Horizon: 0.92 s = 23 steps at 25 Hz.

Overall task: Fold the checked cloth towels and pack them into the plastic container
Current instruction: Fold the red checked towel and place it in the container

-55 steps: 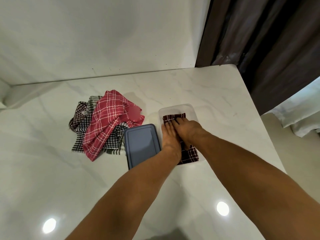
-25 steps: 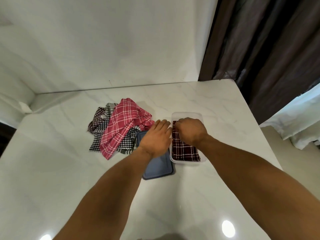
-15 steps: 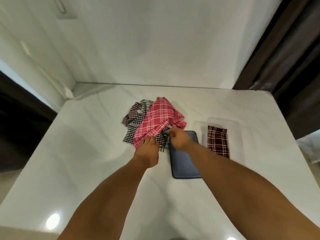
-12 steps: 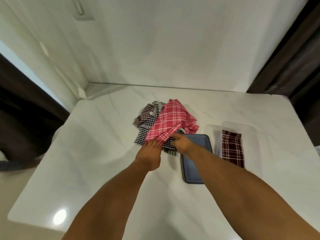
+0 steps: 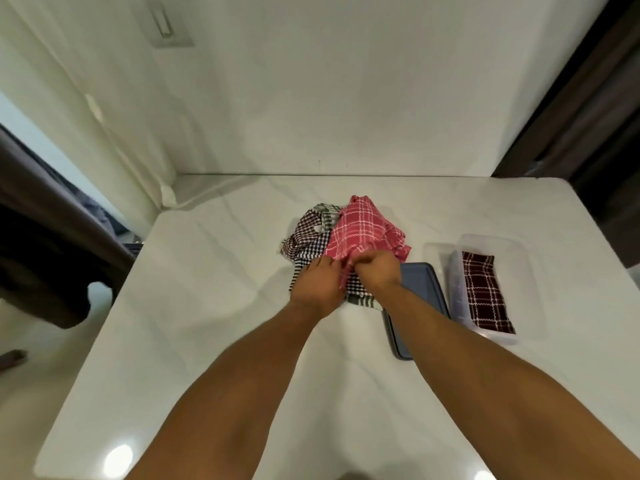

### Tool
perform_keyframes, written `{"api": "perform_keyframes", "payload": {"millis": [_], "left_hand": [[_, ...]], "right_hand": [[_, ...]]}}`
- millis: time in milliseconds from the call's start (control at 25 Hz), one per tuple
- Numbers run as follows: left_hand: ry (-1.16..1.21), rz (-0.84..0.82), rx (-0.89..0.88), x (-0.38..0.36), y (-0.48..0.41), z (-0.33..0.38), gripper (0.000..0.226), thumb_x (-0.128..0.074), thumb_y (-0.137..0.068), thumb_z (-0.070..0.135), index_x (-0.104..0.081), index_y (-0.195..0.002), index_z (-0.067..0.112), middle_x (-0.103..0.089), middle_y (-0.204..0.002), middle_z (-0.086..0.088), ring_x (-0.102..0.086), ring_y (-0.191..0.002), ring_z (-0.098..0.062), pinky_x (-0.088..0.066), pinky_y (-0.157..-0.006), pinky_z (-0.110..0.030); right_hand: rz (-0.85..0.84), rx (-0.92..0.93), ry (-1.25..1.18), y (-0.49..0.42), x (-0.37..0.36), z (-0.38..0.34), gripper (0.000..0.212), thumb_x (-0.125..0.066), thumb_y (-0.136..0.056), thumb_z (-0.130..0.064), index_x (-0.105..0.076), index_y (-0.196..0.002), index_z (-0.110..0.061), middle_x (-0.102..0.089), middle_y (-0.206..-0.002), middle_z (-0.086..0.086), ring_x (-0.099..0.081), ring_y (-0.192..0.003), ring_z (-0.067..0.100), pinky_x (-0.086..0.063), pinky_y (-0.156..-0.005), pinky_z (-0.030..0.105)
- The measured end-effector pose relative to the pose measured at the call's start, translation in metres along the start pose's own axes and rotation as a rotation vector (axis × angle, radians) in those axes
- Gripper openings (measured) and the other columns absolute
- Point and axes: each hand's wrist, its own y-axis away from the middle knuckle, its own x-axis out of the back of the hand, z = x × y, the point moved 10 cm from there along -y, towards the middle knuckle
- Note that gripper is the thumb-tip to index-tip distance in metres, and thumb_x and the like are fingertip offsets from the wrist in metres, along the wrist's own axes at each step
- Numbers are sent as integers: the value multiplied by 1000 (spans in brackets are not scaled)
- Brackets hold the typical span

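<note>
A heap of checked towels lies mid-table, with a pink-and-white towel (image 5: 360, 230) on top of black-and-white towels (image 5: 308, 239). My left hand (image 5: 317, 284) and my right hand (image 5: 375, 271) meet at the heap's near edge, and both pinch the pink towel's lower hem. To the right stands the clear plastic container (image 5: 519, 271). A folded dark red checked towel (image 5: 483, 292) lies flat inside it.
A blue-grey lid (image 5: 420, 289) lies flat between the heap and the container, partly under my right forearm. White walls close the table's back and left. Dark curtains hang at the far right. A dark chair stands off the table's left edge.
Both hands left the container, where they pressed the dark red towel, and moved left to the heap. They now grip the pink towel. The view swung left.
</note>
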Motion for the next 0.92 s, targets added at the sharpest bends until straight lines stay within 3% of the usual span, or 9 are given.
{"api": "perform_keyframes", "payload": {"millis": [80,120,200,320,400,480,640,800,920], "left_hand": [[-4,51,40,12,-5,7,31,-54,-92,33,-54,-118,16,-60,-118,-7,-58,-104,-27,-48,-84,-40],[6,64,68,19,-7,10,26,-55,-92,30,-56,-114,17,-62,-114,-6,-60,-100,-26,-50,-81,-39],[83,93,100,31,-7,13,25,-65,-86,24,-59,-110,16,-64,-109,-5,-64,-95,-26,-53,-80,-39],[302,167,42,54,-4,23,19,-53,-90,12,-62,-106,15,-67,-104,-6,-64,-91,-25,-52,-80,-37],[412,265,-7,81,3,28,17,-53,-86,12,-69,-94,13,-68,-96,-6,-60,-82,-19,-47,-74,-30],[403,331,-18,106,10,26,18,-52,-82,14,-70,-84,12,-67,-90,-6,-57,-79,-18,-47,-74,-33],[337,473,-5,155,28,7,28,-43,-83,13,-71,-88,11,-72,-87,-6,-64,-80,-23,-51,-77,-34],[330,490,-20,171,38,-18,35,-35,-81,22,-69,-83,11,-70,-76,-6,-63,-69,-24,-49,-63,-33],[300,458,-33,172,46,-9,31,-36,-83,27,-63,-74,13,-64,-64,-3,-60,-60,-22,-46,-54,-31]], "right_hand": [[16,-27,-312,10,3,-4,24,-66,-85,6,-80,-91,-13,-76,-95,0,-69,-89,11,-54,-96,30],[32,19,-315,15,8,-9,22,-68,-85,4,-80,-93,-14,-76,-95,-1,-70,-89,10,-55,-96,32],[77,120,-125,25,21,-15,16,-74,-85,-10,-79,-95,-22,-76,-95,-7,-70,-88,7,-57,-92,31],[200,280,305,41,46,-36,16,-66,-89,-36,-75,-101,-31,-73,-98,-9,-66,-91,13,-54,-82,32],[290,394,550,49,50,-58,22,-60,-88,-43,-71,-100,-28,-66,-101,-1,-58,-98,22,-49,-83,37],[340,428,639,51,50,-74,21,-58,-87,-40,-66,-95,-22,-64,-100,1,-57,-95,25,-48,-81,39],[268,129,534,41,80,-54,12,-58,-91,-27,-57,-98,-17,-66,-91,3,-62,-77,25,-52,-64,34],[-65,421,364,69,39,-75,18,-70,-81,-32,-65,-97,-25,-69,-87,-6,-66,-79,16,-58,-74,37],[5,490,233,96,1,-101,30,-64,-88,-51,-68,-89,-21,-70,-75,-5,-65,-66,16,-54,-60,34]]}}
